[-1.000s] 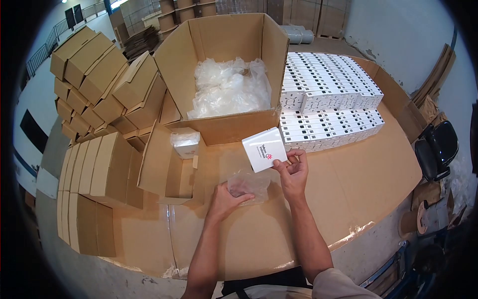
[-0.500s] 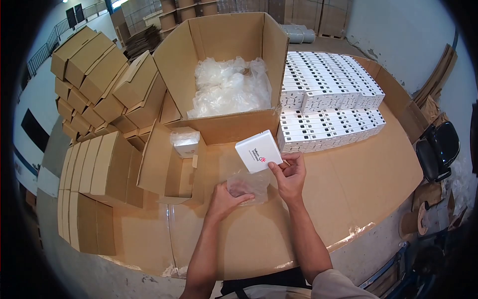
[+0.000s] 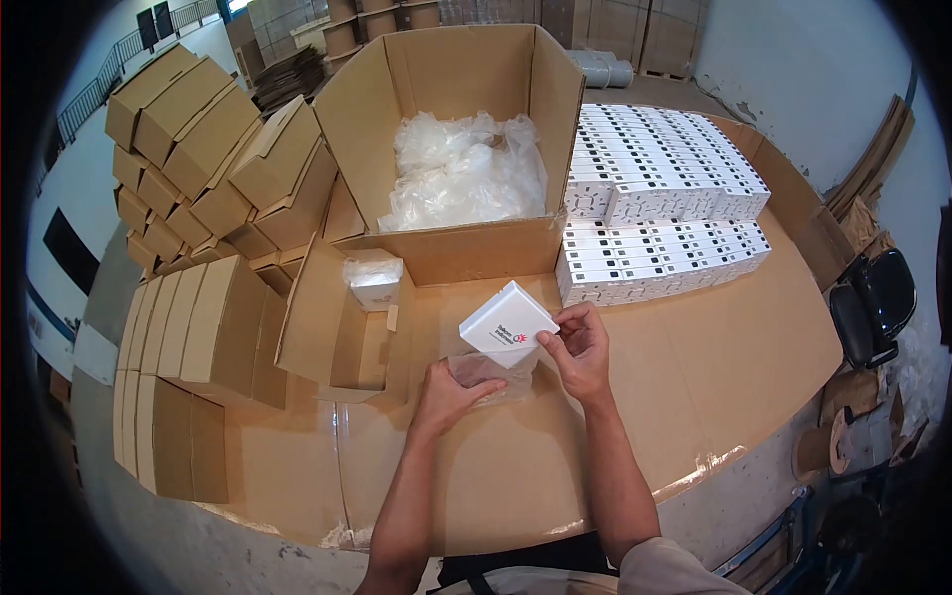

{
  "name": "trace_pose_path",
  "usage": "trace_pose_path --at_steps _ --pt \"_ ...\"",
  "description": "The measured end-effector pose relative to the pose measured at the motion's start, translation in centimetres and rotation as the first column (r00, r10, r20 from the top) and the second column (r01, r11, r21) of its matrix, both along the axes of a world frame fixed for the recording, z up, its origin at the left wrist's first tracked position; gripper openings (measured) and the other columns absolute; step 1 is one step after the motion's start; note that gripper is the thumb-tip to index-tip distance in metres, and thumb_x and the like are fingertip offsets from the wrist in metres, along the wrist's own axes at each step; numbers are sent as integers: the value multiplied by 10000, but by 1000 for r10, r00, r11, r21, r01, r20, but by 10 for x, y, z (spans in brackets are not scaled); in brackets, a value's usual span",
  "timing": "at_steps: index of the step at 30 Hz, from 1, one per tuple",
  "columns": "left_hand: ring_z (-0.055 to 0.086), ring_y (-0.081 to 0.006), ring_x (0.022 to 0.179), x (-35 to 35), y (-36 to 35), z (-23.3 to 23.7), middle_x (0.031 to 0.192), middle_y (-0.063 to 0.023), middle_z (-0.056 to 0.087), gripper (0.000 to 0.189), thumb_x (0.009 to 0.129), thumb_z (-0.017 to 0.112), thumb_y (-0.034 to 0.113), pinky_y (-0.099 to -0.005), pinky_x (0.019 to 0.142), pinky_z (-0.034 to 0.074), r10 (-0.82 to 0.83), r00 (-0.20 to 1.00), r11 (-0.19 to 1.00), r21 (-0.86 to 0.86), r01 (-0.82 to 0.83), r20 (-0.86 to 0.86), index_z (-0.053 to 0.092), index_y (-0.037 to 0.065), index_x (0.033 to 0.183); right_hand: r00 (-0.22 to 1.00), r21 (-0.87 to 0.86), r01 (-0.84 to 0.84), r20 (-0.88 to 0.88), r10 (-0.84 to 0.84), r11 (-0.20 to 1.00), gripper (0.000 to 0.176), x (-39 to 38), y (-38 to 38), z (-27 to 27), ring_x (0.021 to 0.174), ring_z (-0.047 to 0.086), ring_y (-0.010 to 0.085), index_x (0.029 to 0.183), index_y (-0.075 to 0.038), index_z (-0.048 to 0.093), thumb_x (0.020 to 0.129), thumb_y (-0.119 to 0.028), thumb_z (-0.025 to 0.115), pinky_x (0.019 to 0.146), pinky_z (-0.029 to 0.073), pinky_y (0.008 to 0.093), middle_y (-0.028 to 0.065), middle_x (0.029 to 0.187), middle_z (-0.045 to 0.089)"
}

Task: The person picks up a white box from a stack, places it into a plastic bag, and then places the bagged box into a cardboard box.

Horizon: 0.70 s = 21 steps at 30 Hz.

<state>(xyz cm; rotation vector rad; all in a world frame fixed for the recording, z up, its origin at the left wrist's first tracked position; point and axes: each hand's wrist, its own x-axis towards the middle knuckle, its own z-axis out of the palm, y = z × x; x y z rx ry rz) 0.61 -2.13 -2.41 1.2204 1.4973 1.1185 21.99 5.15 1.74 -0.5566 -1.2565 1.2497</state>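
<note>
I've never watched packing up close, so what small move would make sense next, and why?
Probably lower the white box into the clear bag: the right hand holds it tilted at the bag's mouth, which the left hand seems to hold open.

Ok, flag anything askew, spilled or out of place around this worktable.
The piled brown cardboard boxes at far left look askew, tilted at differing angles, unlike the upright brown cardboard cartons nearer. Nothing looks spilled.
</note>
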Motion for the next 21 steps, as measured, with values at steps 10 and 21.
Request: trace_pose_path --at_steps 10,21 --pt "724 -147 958 12 -7 47 1084 -125 769 529 784 918 203 -321 856 578 -61 993 998 -8 62 102 705 -57 1192 996 -1 -91 7 91 996 260 8 2 3 945 609 121 1128 -39 527 950 25 706 848 491 284 46 1000 630" --pt "710 -133 929 5 -4 25 1048 -103 778 497 781 923 233 -319 845 570 -56 998 997 -45 58 42 735 -26 1161 989 -30 -126 -77 123 992 248 9 6 -4 996 586 121 1154 -70 494 989 -38 676 905 456 294 45 1031 630"
